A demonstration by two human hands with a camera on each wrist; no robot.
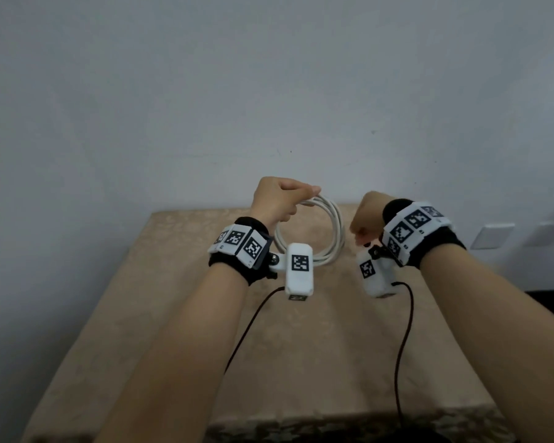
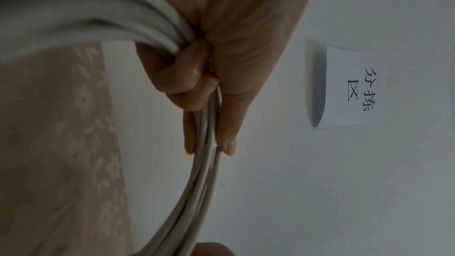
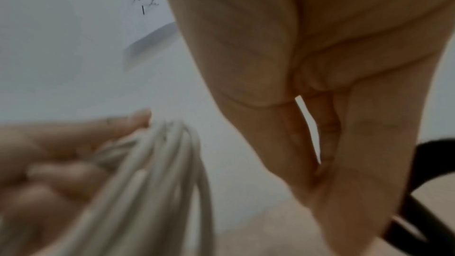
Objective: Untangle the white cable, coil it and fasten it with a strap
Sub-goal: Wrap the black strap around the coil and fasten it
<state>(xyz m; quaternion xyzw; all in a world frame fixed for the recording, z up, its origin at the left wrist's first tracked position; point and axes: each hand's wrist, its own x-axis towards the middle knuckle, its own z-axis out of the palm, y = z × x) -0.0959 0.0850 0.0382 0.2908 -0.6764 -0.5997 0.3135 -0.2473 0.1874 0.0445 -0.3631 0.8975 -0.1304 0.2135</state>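
The white cable point(image 1: 337, 226) hangs as a round coil of several loops above the table. My left hand point(image 1: 279, 199) grips the top of the coil, fingers curled round the bundled strands point(image 2: 204, 182), thumb pressed along them. My right hand point(image 1: 365, 219) is just right of the coil, not touching it, its fingers curled. A black strap point(image 3: 426, 172) loops out from behind those fingers, and a small dark tip of it point(image 1: 367, 243) shows under the fist. In the blurred right wrist view the coil point(image 3: 172, 163) and the left hand point(image 3: 49, 153) lie to the left.
A table with a beige patterned cloth point(image 1: 205, 346) stretches under both hands, its far edge against a pale wall. A paper sign point(image 2: 349, 87) is stuck on the wall. Wall sockets point(image 1: 493, 235) sit at the right. Black wires hang from both wrist cameras.
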